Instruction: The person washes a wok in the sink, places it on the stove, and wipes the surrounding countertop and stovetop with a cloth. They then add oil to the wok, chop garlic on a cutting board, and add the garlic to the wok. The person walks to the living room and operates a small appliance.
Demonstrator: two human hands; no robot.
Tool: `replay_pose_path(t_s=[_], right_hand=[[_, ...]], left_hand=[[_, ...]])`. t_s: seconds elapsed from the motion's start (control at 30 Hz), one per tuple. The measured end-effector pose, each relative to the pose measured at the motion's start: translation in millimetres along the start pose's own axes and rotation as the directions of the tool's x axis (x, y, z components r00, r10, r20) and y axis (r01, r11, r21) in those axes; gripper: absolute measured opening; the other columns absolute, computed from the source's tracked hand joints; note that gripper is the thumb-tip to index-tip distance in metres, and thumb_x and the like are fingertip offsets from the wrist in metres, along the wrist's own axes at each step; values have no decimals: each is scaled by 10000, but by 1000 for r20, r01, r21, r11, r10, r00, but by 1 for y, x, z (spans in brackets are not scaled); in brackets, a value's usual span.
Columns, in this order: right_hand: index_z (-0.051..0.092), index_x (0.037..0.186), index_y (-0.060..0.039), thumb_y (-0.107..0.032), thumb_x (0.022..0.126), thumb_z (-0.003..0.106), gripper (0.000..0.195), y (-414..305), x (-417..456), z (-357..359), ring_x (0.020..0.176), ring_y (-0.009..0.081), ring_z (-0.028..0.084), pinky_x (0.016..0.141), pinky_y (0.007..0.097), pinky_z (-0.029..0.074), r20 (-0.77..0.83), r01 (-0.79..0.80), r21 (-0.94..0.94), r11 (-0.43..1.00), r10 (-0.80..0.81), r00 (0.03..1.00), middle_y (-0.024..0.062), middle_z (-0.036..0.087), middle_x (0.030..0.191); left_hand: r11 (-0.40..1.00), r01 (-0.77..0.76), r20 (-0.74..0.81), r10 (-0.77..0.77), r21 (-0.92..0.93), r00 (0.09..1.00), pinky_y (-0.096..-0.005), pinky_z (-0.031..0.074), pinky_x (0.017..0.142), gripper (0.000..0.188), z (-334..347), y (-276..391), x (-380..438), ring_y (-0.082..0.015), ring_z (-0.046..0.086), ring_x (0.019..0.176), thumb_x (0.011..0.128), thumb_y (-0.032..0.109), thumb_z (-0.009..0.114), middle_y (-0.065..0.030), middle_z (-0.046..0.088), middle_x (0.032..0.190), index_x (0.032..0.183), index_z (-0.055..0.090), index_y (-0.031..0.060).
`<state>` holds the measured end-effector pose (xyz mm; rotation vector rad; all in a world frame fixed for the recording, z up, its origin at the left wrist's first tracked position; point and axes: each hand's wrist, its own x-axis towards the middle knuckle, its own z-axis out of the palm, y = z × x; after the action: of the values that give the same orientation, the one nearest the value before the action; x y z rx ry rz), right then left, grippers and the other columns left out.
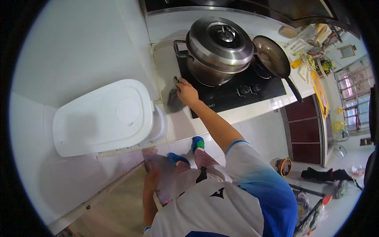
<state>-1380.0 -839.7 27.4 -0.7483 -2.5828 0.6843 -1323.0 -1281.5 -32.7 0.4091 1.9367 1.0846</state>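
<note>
My right hand [188, 92] reaches to the left edge of the black glass gas hob [225, 99]. Its fingers pinch a small dark, shiny piece [176, 80] that I cannot name. Below the fingers a dark grey patch lies over the white counter; whether it is a shadow or a thing is unclear. My left hand [152, 178] hangs low by the body, blurred, at the edge of a pinkish-grey plastic bag [167, 174] that it appears to hold. A large lidded steel pot [220, 44] stands on the hob just beyond my right hand.
A wok [272, 57] sits right of the pot, its handle [294, 90] jutting past the counter's front. A white lidded plastic bin [102, 118] stands at left. Above the hob is a range hood [245, 10]. A tub [281, 166] is on the floor at right.
</note>
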Motion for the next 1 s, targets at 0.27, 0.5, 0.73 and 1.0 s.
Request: replay_pose_path(t_s=[0.27,0.5,0.73,1.0], right_hand=[[579,1087,-65,-67,729,532,361,35,-158,13,1036,276,523,894,375,424,121,289,-33,957,-283,952,88,572,1103],[648,942,-94,-87,704,573,250,11,-182,-46,971,255,551,847,348,439,95,212,235,949,-240,966,62,602,1019],[636,951,-127,-78,634,618,321,137,-182,-34,949,245,561,807,378,438,-120,145,-133,981,-161,980,45,609,1024],[626,1016,-101,-33,664,573,362,182,-152,-125,972,302,552,810,400,450,-456,-220,12,975,202,867,97,602,1072]], left_hand=[[970,243,135,-238,-23,962,-286,465,801,249,49,66,-20,-153,573,941,823,83,637,-58,616,1036,1067,607,47],[991,42,185,-18,-127,983,-288,471,799,296,54,91,28,-142,570,939,837,96,621,-56,609,1056,1125,573,46],[998,27,274,-9,-62,962,-277,467,837,339,71,130,55,-136,579,947,816,72,625,-73,607,1054,1146,557,31],[996,93,383,-88,5,919,-288,468,828,360,101,130,70,-149,589,932,805,92,644,-101,621,1051,1150,559,34]])
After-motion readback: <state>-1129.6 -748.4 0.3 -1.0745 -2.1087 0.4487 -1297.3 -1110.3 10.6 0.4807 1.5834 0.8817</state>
